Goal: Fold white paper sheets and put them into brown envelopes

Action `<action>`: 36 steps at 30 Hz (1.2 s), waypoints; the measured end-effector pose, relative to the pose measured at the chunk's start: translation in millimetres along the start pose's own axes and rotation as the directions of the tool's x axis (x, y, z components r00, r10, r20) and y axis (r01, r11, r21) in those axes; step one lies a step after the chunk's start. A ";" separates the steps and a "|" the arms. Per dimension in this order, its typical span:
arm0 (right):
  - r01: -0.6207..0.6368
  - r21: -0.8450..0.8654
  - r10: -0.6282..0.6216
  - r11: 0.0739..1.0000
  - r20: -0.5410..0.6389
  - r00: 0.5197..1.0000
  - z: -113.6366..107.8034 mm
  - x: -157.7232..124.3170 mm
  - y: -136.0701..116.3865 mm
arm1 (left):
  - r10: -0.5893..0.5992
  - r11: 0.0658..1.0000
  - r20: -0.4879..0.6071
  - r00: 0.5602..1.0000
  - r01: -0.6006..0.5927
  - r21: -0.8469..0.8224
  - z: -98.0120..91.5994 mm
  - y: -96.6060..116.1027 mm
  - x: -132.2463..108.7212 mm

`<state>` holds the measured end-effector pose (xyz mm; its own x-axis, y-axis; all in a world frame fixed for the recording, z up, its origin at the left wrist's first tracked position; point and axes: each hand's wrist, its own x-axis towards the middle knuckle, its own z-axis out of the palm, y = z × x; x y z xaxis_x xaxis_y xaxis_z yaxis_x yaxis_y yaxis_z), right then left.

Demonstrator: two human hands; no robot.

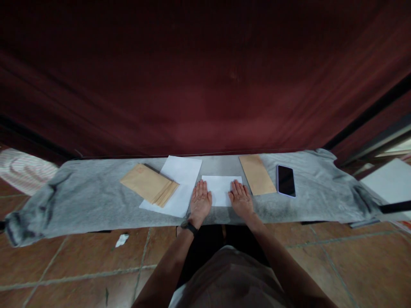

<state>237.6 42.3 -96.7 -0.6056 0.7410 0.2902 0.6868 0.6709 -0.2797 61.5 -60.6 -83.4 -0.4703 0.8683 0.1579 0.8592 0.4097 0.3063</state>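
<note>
Paper (220,191) lies flat, side edges under the fingers (236,188).

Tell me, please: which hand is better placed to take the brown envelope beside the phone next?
Probably the right hand, which rests on the small white paper, close to the brown envelope. The left hand is farther away, nearer the envelope stack.

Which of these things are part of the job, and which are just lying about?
Probably part of the job:
small white paper, with the left fingers and right fingers at its ends
larger white paper
stack of brown envelopes
single brown envelope

Apparently just lying about:
phone
white scrap on the floor
</note>
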 end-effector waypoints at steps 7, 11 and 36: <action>-0.014 0.048 0.010 0.999 0.077 0.997 11.5 32.2 -34.2 | -0.036 0.999 -0.015 0.999 0.036 0.004 0.6 6.3 -0.5; 0.040 0.048 -0.043 0.998 0.064 0.997 14.9 31.5 -32.1 | -0.040 0.999 -0.021 0.999 0.041 0.014 -0.2 6.0 -2.7; -0.060 0.016 0.061 0.998 -0.049 0.997 13.3 14.7 -3.4 | 0.048 0.998 0.033 0.998 -0.047 -0.050 6.9 15.7 19.4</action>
<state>221.0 51.3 -103.7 -0.5425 0.7780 0.3168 0.7155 0.6256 -0.3109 67.3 -35.4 -82.0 -0.4212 0.8959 0.1413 0.8692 0.3543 0.3451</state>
